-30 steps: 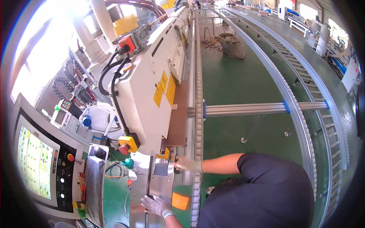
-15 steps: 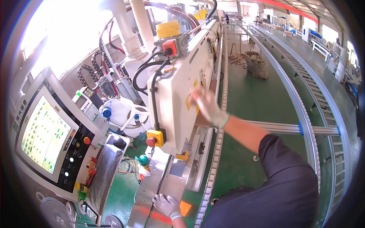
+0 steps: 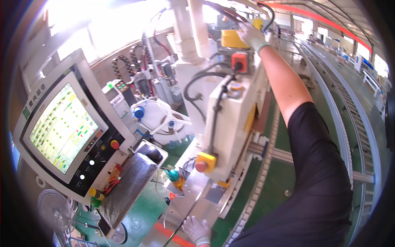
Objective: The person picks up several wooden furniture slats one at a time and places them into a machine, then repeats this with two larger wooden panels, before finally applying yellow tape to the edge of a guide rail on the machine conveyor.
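- Factory hall, green floor [image 3: 284,173], long roller conveyor [image 3: 349,119] running off to the far right; landmark = white machine housing [image 3: 230,119] mid-frame.
- Far left of housing: control panel [image 3: 66,127] with lit green-yellow screen, round buttons along its lower right edge.
- Just left of housing, lower: grey sloped keyboard tray [image 3: 127,185]; behind it a white round tank [image 3: 158,119] with a blue cap.
- Below housing, at bottom edge: left hand [image 3: 197,230], white glove, lying flat and spread on a metal plate [image 3: 197,197], gripping nothing.
- On housing front, low: yellow box with red knob [image 3: 204,161]; higher up a red switch box [image 3: 239,61] with black cables.
- Top of housing: yellow box [image 3: 232,39]; right hand [image 3: 251,35], gloved, rests on its upper edge, fingers curled over it; firm grip or mere touch, cannot tell.
- Right of housing: bare forearm, dark sleeve [image 3: 317,177] reaching up across the frame.
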Tool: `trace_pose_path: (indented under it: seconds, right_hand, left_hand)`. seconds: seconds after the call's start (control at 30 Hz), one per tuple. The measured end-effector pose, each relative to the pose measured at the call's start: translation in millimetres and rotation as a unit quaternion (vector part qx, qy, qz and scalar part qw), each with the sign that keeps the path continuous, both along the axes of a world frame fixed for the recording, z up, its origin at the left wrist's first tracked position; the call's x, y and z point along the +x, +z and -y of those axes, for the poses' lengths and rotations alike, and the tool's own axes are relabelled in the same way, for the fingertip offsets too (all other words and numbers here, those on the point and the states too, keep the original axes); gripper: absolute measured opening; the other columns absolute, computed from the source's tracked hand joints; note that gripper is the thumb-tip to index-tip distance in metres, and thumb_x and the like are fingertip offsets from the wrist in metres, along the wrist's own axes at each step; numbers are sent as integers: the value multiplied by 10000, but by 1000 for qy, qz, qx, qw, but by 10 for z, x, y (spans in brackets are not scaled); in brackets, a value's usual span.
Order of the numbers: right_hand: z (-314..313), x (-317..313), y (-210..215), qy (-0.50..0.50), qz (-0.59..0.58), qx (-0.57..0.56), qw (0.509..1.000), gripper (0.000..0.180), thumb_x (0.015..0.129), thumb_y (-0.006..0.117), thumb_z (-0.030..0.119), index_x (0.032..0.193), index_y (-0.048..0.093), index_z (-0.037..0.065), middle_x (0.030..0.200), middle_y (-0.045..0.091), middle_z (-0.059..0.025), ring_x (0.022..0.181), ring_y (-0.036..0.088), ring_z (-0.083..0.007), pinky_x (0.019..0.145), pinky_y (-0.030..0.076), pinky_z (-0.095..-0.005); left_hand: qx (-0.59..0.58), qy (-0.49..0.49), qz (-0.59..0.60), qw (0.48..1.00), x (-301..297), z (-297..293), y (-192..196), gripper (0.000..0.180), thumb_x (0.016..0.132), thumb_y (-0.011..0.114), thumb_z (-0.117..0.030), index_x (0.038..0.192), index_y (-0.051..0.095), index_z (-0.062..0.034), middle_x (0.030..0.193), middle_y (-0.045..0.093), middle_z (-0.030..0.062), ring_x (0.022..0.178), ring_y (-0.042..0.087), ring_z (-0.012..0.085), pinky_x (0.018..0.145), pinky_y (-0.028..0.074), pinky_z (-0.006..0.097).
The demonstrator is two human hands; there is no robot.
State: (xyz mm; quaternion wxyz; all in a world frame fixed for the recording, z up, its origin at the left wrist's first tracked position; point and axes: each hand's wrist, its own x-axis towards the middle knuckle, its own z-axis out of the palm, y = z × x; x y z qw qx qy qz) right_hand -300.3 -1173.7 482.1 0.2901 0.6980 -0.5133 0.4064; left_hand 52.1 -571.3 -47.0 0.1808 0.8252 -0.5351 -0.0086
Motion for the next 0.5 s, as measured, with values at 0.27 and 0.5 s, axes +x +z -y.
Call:
trace_pose_path:
  seconds: [0.27, 0.5]
  right_hand:
    - [-459, 213, -208, 121, 43, -148, 981, 301, 907, 682, 79, 1207, 694, 93, 1382, 614, -171, 1263, 606, -377, 1101, 479, -459]
    - [-1999, 638, -990, 367, -28, -173, 914, 309, 891, 719, 63, 1186, 654, 130, 1437, 577, -195, 1283, 579, -437, 1066, 500, -490]
  left_hand:
    - [2, 14, 9, 1000, 9, 11, 20, 624, 844, 692, -451, 1305, 581, -45, 1425, 528, 207, 1384, 426, 414, 1195, 267, 621]
    - [6, 2, 39, 999, -21, -59, -58, 621, 878, 673, -439, 1342, 582, -38, 1448, 529, 212, 1393, 437, 420, 1205, 283, 599]
